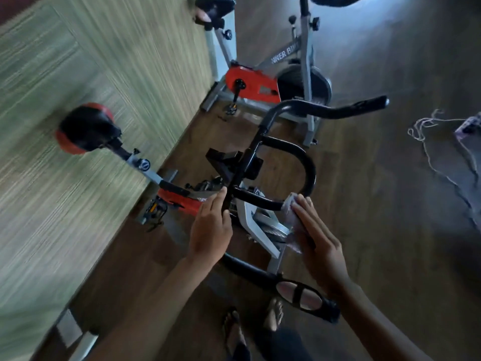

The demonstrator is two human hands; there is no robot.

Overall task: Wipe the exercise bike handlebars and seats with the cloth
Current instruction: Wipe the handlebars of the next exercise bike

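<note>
I look down on a red and grey exercise bike with black handlebars (307, 162) in the middle of the view. My left hand (210, 225) grips the handlebars' central black bar. My right hand (316, 238) holds a pale cloth (292, 207) against the inner loop of the handlebars. The bike's black and red seat (86, 128) sticks out to the left, apart from both hands. A pulse-sensor grip (299, 293) of the handlebars lies near the bottom, just left of my right forearm.
A second exercise bike (263, 82) stands behind, with its seat (208, 9) at the top. A green textured wall (78, 126) runs along the left. A rug with loose fringe (442, 142) lies on the wooden floor at right. My feet (255, 321) show at the bottom.
</note>
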